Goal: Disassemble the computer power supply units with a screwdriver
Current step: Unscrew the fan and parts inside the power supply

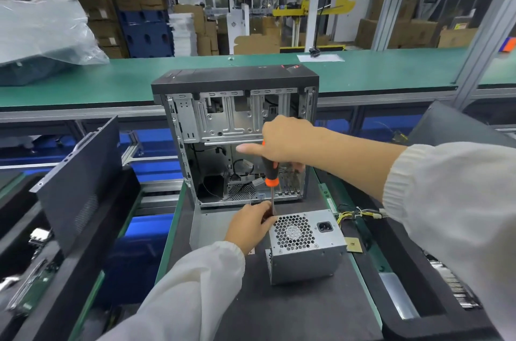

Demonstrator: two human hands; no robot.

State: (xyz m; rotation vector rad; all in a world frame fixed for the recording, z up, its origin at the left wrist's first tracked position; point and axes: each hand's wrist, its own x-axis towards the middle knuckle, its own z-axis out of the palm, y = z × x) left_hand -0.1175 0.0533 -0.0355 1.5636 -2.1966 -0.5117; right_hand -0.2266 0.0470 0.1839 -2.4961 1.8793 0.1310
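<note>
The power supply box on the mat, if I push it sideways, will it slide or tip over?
The power supply looks like a squat metal box resting flat on the dark mat, so it would probably slide, not tip. Its sheet-metal walls suggest it is stiff. The wire bundle trailing behind would likely drag along.

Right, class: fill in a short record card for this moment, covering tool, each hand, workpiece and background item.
tool: screwdriver, upright, tip at the unit's top left corner
right hand: grips the handle from above
left hand: steadies the shaft at the corner
workpiece: power supply unit, fan grille facing up
behind: open computer case, side panel off
</note>
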